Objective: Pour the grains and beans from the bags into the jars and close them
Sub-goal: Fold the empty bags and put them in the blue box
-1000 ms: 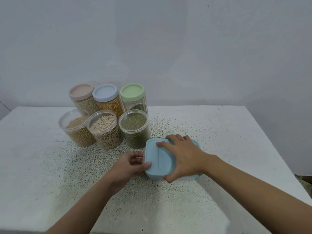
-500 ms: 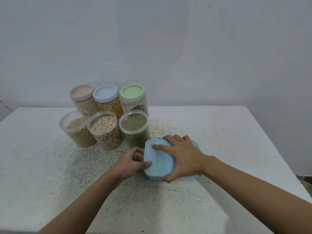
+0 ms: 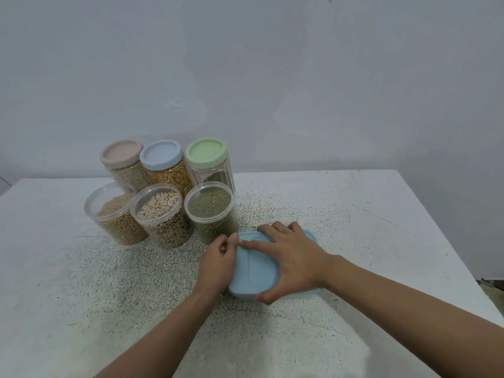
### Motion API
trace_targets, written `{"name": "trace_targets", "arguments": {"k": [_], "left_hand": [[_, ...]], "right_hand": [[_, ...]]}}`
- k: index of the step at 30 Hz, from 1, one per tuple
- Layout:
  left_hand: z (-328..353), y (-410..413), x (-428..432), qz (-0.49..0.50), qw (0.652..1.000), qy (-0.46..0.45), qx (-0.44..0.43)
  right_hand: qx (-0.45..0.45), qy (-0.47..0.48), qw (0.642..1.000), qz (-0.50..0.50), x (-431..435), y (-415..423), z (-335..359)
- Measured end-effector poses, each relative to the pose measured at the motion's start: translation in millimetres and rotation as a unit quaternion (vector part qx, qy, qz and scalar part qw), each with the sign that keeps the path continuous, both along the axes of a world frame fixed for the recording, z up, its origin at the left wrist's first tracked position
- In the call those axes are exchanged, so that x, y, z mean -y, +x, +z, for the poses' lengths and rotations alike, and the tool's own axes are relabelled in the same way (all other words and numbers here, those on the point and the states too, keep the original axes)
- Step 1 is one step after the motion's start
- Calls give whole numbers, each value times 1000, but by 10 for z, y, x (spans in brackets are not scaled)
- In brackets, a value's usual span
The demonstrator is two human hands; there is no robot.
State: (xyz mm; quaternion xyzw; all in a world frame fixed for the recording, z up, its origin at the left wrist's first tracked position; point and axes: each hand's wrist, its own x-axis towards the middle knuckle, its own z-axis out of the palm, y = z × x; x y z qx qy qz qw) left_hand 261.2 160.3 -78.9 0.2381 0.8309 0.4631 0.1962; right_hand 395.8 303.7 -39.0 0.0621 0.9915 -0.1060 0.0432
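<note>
The right hand (image 3: 296,259) lies spread flat, pressing the pale blue rounded-rectangular plastic lid (image 3: 255,276); the left hand (image 3: 218,259) pinches its left edge, above the speckled white counter (image 3: 81,282).

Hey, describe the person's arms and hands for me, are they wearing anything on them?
Both forearms are bare as far as the picture shows, with no sleeves in view. The left hand and right hand have no gloves, and neither wrist carries a watch or bracelet. Any ring would be too small to tell.
</note>
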Motion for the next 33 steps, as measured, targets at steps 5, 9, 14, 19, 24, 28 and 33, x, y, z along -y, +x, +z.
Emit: {"name": "trace_targets", "arguments": {"k": [5,9,14,19,24,28,33], "left_hand": [[10,-9,40,-16,994,-43,-102],[76,-32,137,-45,965,-148,-211],[357,-141,263,-84,884,-238,-393],[547,-95,-5,-312,854,-108,-401],[361,-104,-622,-332,857,-116,-376],[332,-42,-825,-313,894,-119,-299],[255,-4,-829,-221,960,-104,-136]], "right_hand": [[0,-1,1000,-11,4,15,21],[-9,23,997,-69,7,165,47],[-16,-83,971,-224,-52,438,-31],[-90,-305,909,-270,-216,435,-152],[-181,-381,856,-298,-242,307,-217],[-178,-448,833,-270,-347,302,-157],[-188,-378,844,-330,-440,288,-157]]}}
